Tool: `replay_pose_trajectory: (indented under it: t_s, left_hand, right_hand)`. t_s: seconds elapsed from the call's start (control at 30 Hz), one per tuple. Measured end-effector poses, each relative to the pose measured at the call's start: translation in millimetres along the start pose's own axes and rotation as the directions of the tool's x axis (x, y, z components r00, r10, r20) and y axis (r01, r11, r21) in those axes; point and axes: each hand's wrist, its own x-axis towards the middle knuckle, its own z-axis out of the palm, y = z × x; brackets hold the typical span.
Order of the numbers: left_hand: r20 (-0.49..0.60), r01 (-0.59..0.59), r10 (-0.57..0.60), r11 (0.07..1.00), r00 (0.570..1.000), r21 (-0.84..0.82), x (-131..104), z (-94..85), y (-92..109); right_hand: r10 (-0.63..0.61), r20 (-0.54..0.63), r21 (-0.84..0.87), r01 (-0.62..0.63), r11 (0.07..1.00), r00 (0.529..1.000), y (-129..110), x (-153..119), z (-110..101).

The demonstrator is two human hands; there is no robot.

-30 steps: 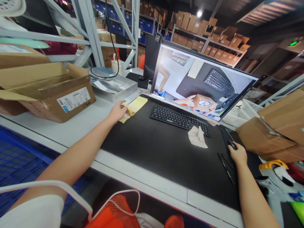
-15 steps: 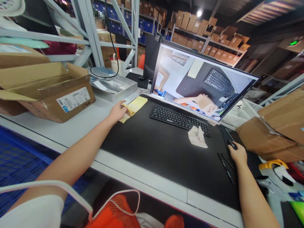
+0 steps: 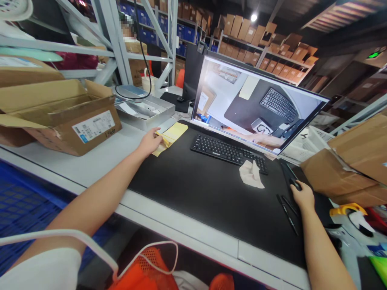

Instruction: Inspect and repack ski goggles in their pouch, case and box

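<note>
My left hand [image 3: 150,142] is at the left edge of the black desk mat [image 3: 211,197]. Its thumb and fingers are closed on the near end of some yellow papers [image 3: 177,132]; part of the grip is hidden. At the mat's right side my right hand [image 3: 304,196] is wrapped over a black computer mouse [image 3: 296,184]. Two black pens [image 3: 287,214] lie just left of that hand. A crumpled pale tissue [image 3: 251,174] overlaps the front edge of the black keyboard [image 3: 226,150]. Behind the keyboard, the monitor [image 3: 256,104] displays an overhead picture of a desk.
On the left stands an open cardboard box [image 3: 66,121], with a grey tray [image 3: 148,114] beyond it. Cardboard boxes [image 3: 341,173] are piled at the right, near a yellow-and-white object [image 3: 350,217]. A white cable [image 3: 75,233] crosses the lower left, above a blue crate [image 3: 27,209].
The monitor's picture has changed: a white box with a black mark now shows where a hand with a brown piece was. Both my hands stay in place.
</note>
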Motion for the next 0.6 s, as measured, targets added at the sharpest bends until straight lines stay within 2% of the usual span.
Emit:
replay_pose_trajectory:
  t_s: [0.6]
  left_hand:
    - [0.008, -0.013, 0.013, 1.000, 1.000, 0.005, 2.4, 0.6, -2.9]
  right_hand:
    - [-0.003, -0.006, 0.008, 0.003, 1.000, 1.000, 3.5, 0.5, 1.3]
